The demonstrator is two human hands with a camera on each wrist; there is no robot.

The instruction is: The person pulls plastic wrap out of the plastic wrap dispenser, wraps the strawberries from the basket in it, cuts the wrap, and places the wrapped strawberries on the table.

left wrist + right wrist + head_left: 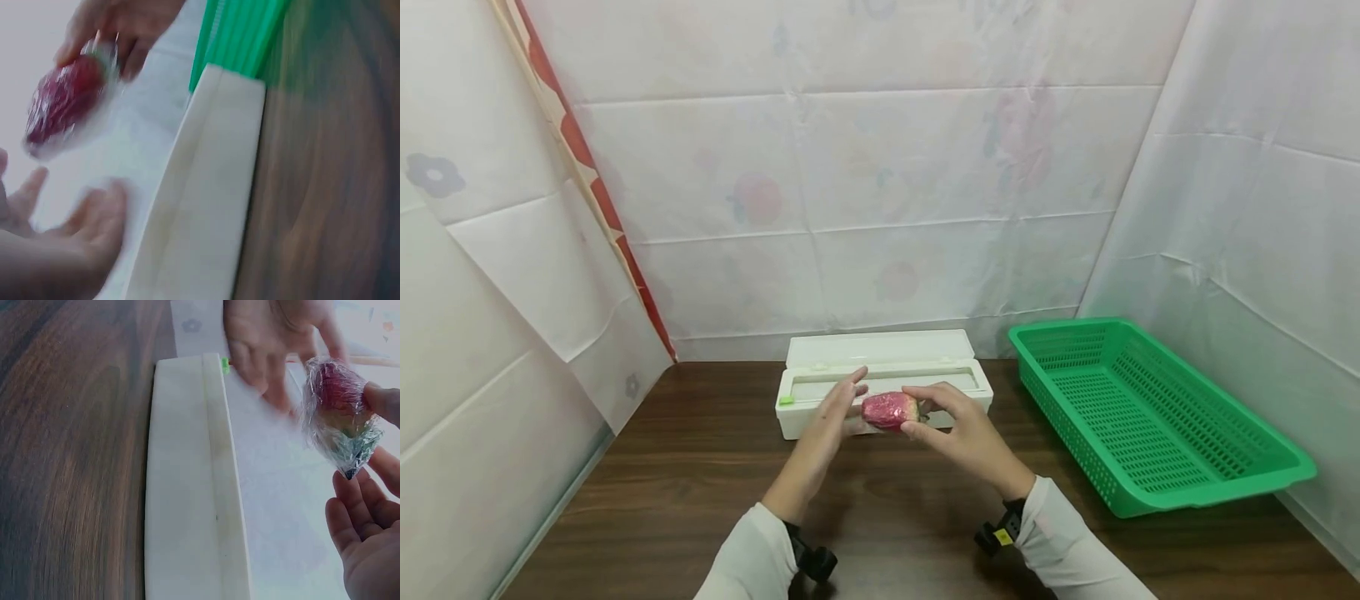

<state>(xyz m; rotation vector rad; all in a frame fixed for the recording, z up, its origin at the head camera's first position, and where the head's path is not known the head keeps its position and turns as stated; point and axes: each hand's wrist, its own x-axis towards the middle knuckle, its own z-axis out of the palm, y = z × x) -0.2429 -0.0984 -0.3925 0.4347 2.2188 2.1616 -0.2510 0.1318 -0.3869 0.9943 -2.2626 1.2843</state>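
A red strawberry point(889, 410) with a pale, green-leaved end is wrapped in clear, shiny film, best seen in the right wrist view. My right hand point(958, 429) pinches it by the leafy end between thumb and fingers, holding it in the air. Facing it from the left is my left hand point(827, 421), fingers extended and apart from the fruit in both wrist views. Behind the hands stands a long white cling film dispenser point(797, 421), its lid point(880, 347) tipped back. A small green slider point(786, 401) sits at its left end.
To the right on the dark wooden table point(685, 500) stands a green plastic basket point(1075, 454) with slotted sides and nothing in it. White patterned sheeting point(880, 183) forms walls at the back and both sides.
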